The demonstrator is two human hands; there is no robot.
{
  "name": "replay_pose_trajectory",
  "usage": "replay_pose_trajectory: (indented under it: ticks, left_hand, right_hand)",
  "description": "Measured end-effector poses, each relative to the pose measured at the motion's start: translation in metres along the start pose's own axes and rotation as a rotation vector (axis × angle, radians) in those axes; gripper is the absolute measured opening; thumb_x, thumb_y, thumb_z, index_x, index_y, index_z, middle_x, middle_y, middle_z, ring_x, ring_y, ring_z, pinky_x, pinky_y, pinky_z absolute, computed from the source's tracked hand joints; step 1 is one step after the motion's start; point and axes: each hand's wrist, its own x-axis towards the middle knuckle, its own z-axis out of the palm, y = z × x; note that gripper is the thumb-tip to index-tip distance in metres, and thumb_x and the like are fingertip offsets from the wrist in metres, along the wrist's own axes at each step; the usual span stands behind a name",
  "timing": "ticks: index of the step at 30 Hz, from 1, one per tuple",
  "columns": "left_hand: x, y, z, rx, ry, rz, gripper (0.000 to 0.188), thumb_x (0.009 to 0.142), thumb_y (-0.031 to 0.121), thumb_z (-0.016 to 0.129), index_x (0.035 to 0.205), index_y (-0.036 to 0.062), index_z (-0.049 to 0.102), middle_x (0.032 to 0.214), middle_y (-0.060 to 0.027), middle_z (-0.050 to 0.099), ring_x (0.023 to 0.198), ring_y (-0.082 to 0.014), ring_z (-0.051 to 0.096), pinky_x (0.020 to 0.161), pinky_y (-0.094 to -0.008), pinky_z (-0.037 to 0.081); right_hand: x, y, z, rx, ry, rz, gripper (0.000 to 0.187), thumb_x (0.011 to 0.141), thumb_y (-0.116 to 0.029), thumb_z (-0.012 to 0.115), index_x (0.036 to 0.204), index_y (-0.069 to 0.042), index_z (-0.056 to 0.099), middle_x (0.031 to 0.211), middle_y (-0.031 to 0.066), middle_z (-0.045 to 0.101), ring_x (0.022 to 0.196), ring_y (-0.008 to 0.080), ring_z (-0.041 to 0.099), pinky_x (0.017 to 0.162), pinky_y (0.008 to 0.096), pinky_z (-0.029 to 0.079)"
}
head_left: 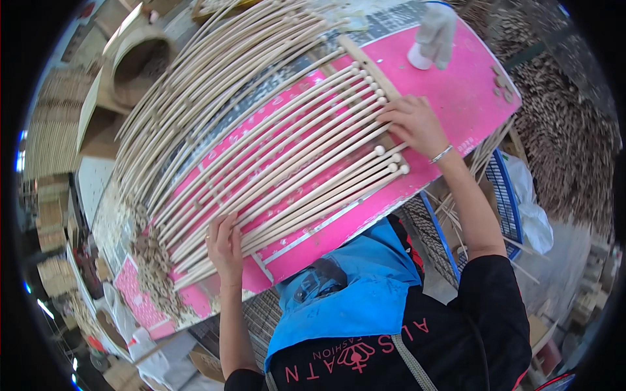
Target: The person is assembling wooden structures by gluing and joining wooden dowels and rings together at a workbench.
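Observation:
Across a pink-covered table [456, 85] lies a row of thin wooden sticks [287, 133], several with round wooden balls [380, 150] on their right ends. My left hand [225, 247] is closed around a stick near the row's left end, thumb and fingers together. At the right ends, my right hand [415, 127] has its fingers closed at the tip of a stick; they hide that tip. A wooden bar [370, 68] lies beside the ball ends, partly behind my right hand.
A heap of small wooden rings or beads [153, 267] sits at the sticks' left ends. More long sticks [215, 85] are piled behind. A grey-white glove [437, 32] rests over a white container at the far right. A blue basket [505, 195] stands below the table's right edge.

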Motion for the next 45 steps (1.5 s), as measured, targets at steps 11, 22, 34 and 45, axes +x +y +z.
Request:
replay_pose_trajectory:
  ticks: [11, 22, 34, 45]
  left_hand:
    - [-0.012, -0.005, -0.005, 0.042, 0.015, 0.009, 0.029, 0.09, 0.003, 0.073, 0.119, 0.0049, 0.074, 0.116, -0.0107, 0.069, 0.107, -0.0308, 0.063, 0.095, -0.0418, 0.048]
    - [-0.02, 0.027, 0.013, 0.03, -0.035, 0.181, 0.031, 0.091, 0.004, 0.073, 0.122, 0.0061, 0.073, 0.116, -0.0112, 0.069, 0.107, -0.0314, 0.064, 0.094, -0.043, 0.048]
    - [-0.025, 0.014, 0.013, 0.054, 0.009, 0.066, 0.031, 0.094, 0.0, 0.065, 0.124, 0.0049, 0.073, 0.112, -0.0137, 0.068, 0.104, -0.0334, 0.065, 0.093, -0.0443, 0.05]
    - [-0.03, 0.036, 0.02, 0.168, 0.029, 0.172, 0.029, 0.095, 0.004, 0.069, 0.123, 0.0066, 0.074, 0.116, -0.0105, 0.067, 0.108, -0.0301, 0.064, 0.095, -0.0432, 0.048]
  right_hand:
    - [-0.022, -0.017, -0.006, 0.088, 0.121, 0.208, 0.021, 0.09, -0.008, 0.071, 0.111, -0.011, 0.076, 0.105, 0.0063, 0.072, 0.1, 0.027, 0.064, 0.088, 0.0416, 0.046]
    - [-0.025, -0.037, 0.014, 0.152, 0.051, 0.051, 0.013, 0.091, -0.015, 0.073, 0.104, -0.013, 0.074, 0.106, 0.0023, 0.067, 0.104, 0.0249, 0.063, 0.089, 0.04, 0.046]
    - [-0.049, 0.002, -0.01, 0.191, 0.301, 0.343, 0.017, 0.089, -0.008, 0.072, 0.105, -0.007, 0.074, 0.098, 0.0089, 0.066, 0.094, 0.0293, 0.063, 0.081, 0.0409, 0.05]
    - [-0.081, -0.003, -0.012, 0.181, 0.347, 0.346, 0.011, 0.089, -0.004, 0.074, 0.099, -0.005, 0.069, 0.096, 0.0087, 0.062, 0.089, 0.0257, 0.067, 0.079, 0.0364, 0.055]
